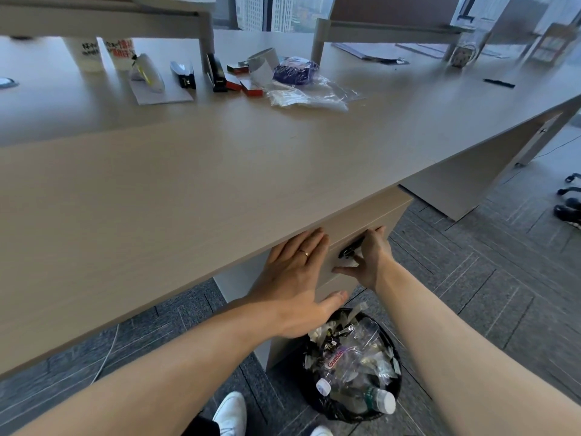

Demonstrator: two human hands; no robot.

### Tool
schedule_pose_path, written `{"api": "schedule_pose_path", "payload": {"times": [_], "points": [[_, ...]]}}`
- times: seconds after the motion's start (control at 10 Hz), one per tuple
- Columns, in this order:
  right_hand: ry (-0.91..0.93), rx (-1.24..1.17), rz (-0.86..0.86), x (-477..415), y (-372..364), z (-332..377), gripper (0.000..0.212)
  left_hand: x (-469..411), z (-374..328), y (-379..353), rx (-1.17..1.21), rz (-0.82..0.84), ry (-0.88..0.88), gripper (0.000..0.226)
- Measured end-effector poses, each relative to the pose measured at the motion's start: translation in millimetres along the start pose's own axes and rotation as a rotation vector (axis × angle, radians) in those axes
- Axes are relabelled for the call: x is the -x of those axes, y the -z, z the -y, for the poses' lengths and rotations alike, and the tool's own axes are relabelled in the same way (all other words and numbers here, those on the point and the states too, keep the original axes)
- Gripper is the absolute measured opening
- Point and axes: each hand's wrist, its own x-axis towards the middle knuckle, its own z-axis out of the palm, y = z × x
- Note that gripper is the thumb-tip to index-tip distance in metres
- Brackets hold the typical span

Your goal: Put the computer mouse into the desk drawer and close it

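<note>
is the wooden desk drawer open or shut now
Shut: the light wooden drawer front sits flush under the desk edge, both hands against it.

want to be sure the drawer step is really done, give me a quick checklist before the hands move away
1. Drawer front flush under the desk: looks pushed in, ok.
2. Mouse inside the drawer: cannot tell, the inside is hidden; no mouse shows on the desk.
3. Left hand flat on the drawer front, fingers not pinched in a gap: ok.
4. Right hand at the dark handle: whether it grips it, cannot tell.
5. Trash bin on the floor below the drawer, not touching it: ok.
</note>
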Motion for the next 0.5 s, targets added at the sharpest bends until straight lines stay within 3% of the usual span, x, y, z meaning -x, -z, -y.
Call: {"api": "schedule_pose_path", "payload": {"times": [0.2,0.3,0.5], "points": [[0.007,-0.003,0.004,5,2,1,0.036,1,-1,2,-0.003,0.019,0.005,0.095],[0.015,0.02,0.008,10,3,1,0.049,-1,1,1,-0.009,0.032,0.011,0.096],[0.076,0.44,0.023,60,34,26,0.056,1,-3,18,-0.035,0.127,0.022,0.096]]}}
